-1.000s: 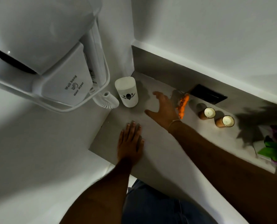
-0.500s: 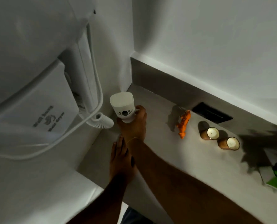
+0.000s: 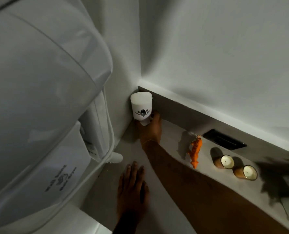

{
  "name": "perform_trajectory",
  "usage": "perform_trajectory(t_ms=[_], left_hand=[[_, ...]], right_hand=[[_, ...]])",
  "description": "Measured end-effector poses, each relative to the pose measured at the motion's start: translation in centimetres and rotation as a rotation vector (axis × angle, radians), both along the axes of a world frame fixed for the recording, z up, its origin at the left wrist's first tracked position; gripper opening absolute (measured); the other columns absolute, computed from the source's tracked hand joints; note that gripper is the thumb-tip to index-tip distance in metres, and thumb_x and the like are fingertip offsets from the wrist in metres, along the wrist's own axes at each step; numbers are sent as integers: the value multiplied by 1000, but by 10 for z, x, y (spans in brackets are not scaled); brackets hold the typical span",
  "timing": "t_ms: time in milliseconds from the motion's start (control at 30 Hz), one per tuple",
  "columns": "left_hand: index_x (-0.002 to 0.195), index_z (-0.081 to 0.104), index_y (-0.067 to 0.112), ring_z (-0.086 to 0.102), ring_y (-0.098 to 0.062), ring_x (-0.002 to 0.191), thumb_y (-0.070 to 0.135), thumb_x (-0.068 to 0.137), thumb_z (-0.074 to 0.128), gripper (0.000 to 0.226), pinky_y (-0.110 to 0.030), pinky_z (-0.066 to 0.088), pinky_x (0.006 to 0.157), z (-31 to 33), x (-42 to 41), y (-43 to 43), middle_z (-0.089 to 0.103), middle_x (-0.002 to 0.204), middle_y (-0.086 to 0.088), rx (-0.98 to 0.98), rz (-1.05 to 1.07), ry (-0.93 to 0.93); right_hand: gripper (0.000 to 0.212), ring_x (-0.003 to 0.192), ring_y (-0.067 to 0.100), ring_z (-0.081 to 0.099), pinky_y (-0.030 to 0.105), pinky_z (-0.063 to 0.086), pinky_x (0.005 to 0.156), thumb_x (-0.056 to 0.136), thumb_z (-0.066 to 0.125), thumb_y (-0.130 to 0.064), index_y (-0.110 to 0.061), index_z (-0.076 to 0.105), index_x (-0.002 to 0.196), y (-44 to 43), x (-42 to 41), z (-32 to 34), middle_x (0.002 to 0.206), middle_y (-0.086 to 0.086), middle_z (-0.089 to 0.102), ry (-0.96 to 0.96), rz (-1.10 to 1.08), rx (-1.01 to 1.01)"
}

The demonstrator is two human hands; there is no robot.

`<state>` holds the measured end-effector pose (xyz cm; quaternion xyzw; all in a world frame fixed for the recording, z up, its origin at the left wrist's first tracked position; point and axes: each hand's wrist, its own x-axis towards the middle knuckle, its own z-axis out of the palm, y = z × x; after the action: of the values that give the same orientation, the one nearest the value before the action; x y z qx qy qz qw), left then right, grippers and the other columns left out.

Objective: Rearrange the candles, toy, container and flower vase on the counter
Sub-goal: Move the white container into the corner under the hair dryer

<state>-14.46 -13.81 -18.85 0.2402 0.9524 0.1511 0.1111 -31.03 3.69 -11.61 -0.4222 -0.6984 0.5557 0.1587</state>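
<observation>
Now the right hand [image 3: 151, 130] clasps the base of the white tapered plastic container [image 3: 141, 107] at the grey counter's [image 3: 167, 208] back-left corner, while the left hand [image 3: 132, 186] lies flat, fingers apart.

Bathroom, wall-hung hair dryer [image 3: 44, 125], grey counter [image 3: 165, 205], white walls

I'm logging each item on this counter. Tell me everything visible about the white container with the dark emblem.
The white container is a smooth, matte, plastic-looking tumbler shape, wider at its rounded-square top and tapering toward the base. A dark winged emblem with a central oval marks its front. It stands about upright in the far corner of the counter, close to both walls. The right hand grips its lower part, hiding the base; nothing else visibly touches it.
</observation>
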Motion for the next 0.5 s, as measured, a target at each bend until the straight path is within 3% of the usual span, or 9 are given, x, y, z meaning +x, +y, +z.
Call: perform_trajectory(t_ms=[133,233,333,400,500], left_hand=[[170,19,37,8,-21,167,42,103,45,72,-41,1,135,-3,0,-1,10,182,6,-3,-9,-20],[170,18,38,7,-20,168,42,104,45,71,-41,1,135,-1,-1,-3,9,182,7,17,-9,-11],[170,20,38,8,-20,167,39,103,47,72,-43,8,134,-3,0,-2,11,182,6,14,-22,-8],[168,26,36,15,-21,167,37,101,51,72,-47,16,133,-2,3,-2,18,180,5,27,-27,-5],[160,49,31,41,-27,157,36,97,48,63,-54,34,124,3,0,1,36,173,1,62,5,-11]], right_hand=[[80,127,30,61,48,53,107,69,85,-42,-31,47,138,7,-9,-7,139,3,59,-19,21,28],[77,126,30,62,46,53,108,66,84,-46,-34,47,133,8,-6,-11,137,0,56,-36,16,7],[76,125,31,59,46,51,110,68,86,-38,-26,48,134,3,11,-5,137,1,52,-57,20,3],[62,116,24,60,48,54,103,76,83,-32,-24,52,129,-5,44,1,130,-2,51,-10,75,60],[42,98,6,59,33,57,86,86,73,-25,-46,54,116,-7,111,15,116,-21,50,31,68,281]])
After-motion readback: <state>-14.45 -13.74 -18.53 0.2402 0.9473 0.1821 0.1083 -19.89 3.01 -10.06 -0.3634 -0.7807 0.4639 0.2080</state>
